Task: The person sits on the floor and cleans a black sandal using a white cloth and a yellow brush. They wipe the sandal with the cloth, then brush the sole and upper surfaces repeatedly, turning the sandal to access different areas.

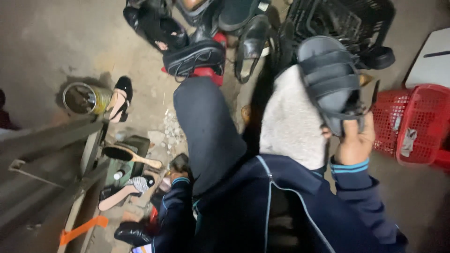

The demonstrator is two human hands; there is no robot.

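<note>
- shoe brush [131,157]: on the floor, just left of left hand [177,174] fingers
- left fingers: down low, grip hidden, cannot tell
- right hand [354,140]: fingers clamped on heel end of dark strapped sandal [330,79]
- sandal rises above the fingers, over grey cloth [290,119]
- red basket [412,122]: right of them

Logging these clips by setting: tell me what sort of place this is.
Probably a shoe repair or shoe-shine spot on bare ground. The right hand holds a dark strapped sandal, a pile of shoes lies ahead, and a shoe brush rests nearby.
</note>
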